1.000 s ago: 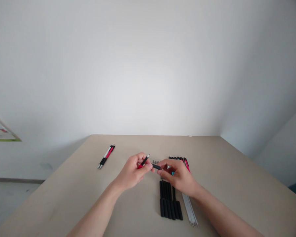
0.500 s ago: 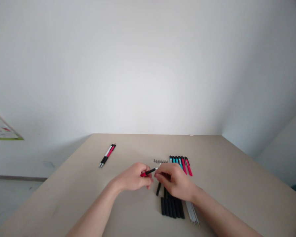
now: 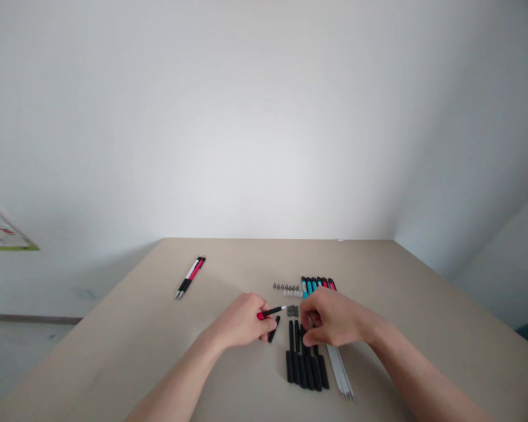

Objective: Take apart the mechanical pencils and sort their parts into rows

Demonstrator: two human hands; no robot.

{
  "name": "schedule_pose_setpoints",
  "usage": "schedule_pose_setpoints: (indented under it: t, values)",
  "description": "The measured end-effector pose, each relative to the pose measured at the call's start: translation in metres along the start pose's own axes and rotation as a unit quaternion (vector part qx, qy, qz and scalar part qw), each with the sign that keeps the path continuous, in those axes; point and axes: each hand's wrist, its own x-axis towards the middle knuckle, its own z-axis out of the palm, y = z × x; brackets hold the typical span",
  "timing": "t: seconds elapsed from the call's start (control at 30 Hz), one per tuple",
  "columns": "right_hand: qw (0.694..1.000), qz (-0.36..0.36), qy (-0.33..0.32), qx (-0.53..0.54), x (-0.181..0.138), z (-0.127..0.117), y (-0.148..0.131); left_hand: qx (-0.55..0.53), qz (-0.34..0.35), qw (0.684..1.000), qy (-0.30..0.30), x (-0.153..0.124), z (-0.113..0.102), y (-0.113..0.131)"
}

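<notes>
My left hand (image 3: 246, 319) is closed around a partly built pen (image 3: 270, 313), red at the held end, black along the middle, with a small white tip pointing right. A short black tube (image 3: 274, 329) lies against its thumb; I cannot tell whether it is held or on the table. My right hand (image 3: 334, 316) is curled, thumb and fingertips low over a row of thin black tubes (image 3: 291, 337). Whatever its fingers grip is hidden. Small dark springs (image 3: 293, 310) lie just left of its fingertips. Thicker black grips (image 3: 305, 372) form a row nearer me.
Two finished-looking pens (image 3: 190, 276) lie at the left of the table (image 3: 229, 264). Metal tips (image 3: 286, 287) and small clear pieces (image 3: 293, 293) are lined up behind the springs. Blue and red pen barrels (image 3: 310, 285) sit partly behind my right hand. White refills (image 3: 341, 372) lie beside the grips.
My right hand has moved right and slightly down, away from the pen's tip, uncovering the springs and clear pieces. My left hand has shifted slightly right and keeps the pen. The short black tube has moved left.
</notes>
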Motion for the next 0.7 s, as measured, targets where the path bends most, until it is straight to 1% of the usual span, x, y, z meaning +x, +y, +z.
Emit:
schedule_pose_setpoints:
  t: [0.13, 0.2, 0.3, 0.4, 0.47, 0.5, 0.57, 0.63, 0.7]
  values:
    - [1.0, -0.005, 0.002, -0.012, 0.001, 0.004, -0.004, 0.01, -0.004, 1.0, 0.013, 0.001, 0.009, 0.003]
    - [1.0, -0.005, 0.0, 0.002, 0.001, 0.001, -0.007, 0.0, -0.005, 1.0, 0.016, 0.002, 0.012, 0.004]
    - [0.999, -0.008, 0.001, 0.042, 0.001, -0.004, -0.011, -0.024, -0.006, 1.0, 0.001, 0.002, 0.015, 0.006]
    - [0.994, -0.016, -0.034, 0.101, 0.001, -0.002, -0.017, -0.052, -0.002, 0.998, -0.022, 0.002, 0.014, 0.008]
    - [0.991, -0.044, -0.058, 0.114, 0.001, 0.003, -0.023, -0.074, -0.004, 0.997, -0.036, 0.002, 0.012, 0.008]
    - [0.991, -0.068, -0.057, 0.1, 0.001, 0.007, -0.026, -0.086, -0.01, 0.995, -0.041, 0.002, 0.01, 0.008]
    - [0.99, -0.129, -0.046, 0.039, 0.001, 0.016, -0.033, -0.111, -0.036, 0.992, -0.044, 0.003, 0.007, 0.007]
    - [0.986, -0.16, -0.05, -0.001, 0.002, 0.025, -0.038, -0.137, -0.065, 0.987, -0.046, 0.003, 0.004, 0.005]
    - [0.982, -0.175, -0.065, -0.021, 0.002, 0.031, -0.041, -0.156, -0.086, 0.983, -0.054, 0.003, 0.002, 0.003]
